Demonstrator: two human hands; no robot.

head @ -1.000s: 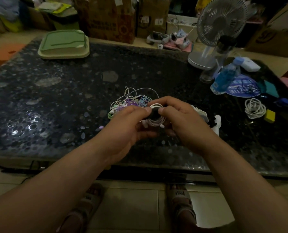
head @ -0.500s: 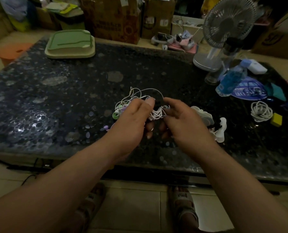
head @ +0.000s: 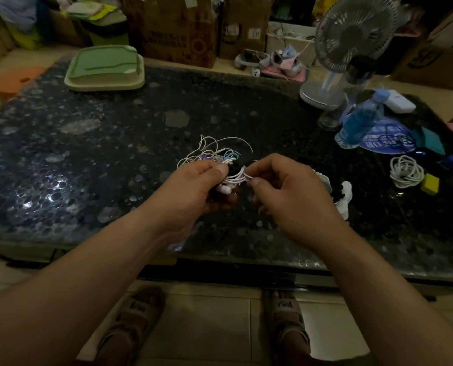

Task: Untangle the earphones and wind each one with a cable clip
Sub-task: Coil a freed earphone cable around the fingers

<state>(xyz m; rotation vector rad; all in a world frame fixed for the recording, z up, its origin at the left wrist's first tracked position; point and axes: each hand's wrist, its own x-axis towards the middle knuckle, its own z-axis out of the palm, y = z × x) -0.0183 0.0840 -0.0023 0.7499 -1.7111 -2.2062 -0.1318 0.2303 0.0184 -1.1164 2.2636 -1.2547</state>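
Now white earphone coil (head: 238,178) between left hand (head: 199,187) and right hand (head: 295,198), both tight on it.

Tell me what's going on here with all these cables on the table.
A person at a dark stone table holds a coiled white earphone between both hands. The left hand grips the coil and a black cable clip; the right hand pinches the cable beside it. A tangle of other earphones lies just behind on the table, not yet sorted.
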